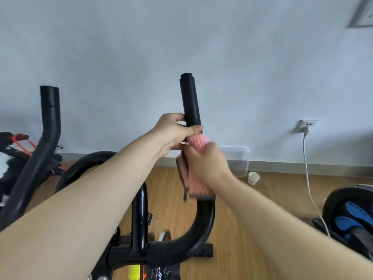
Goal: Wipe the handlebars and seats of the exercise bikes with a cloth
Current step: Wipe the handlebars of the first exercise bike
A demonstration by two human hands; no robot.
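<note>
A black exercise bike stands right below me, with two upright handlebar grips. The right grip point(190, 100) rises at the centre and the left grip point(49, 118) at the left. My left hand point(177, 131) grips the right grip, with thumb and fingers curled round it just above a pink cloth point(198, 178). My right hand point(205, 160) grips that cloth, which is wrapped round the bar below the grip; the cloth's dark-edged lower end hangs down. The right hand looks blurred. The seat is out of view.
A clear plastic box point(239, 160) and a white paper cup point(253, 178) sit on the wooden floor by the wall. A white cable point(307, 178) hangs from a wall socket point(305, 126). Another machine with blue pedals point(351, 217) stands at the right, and dark gear at far left.
</note>
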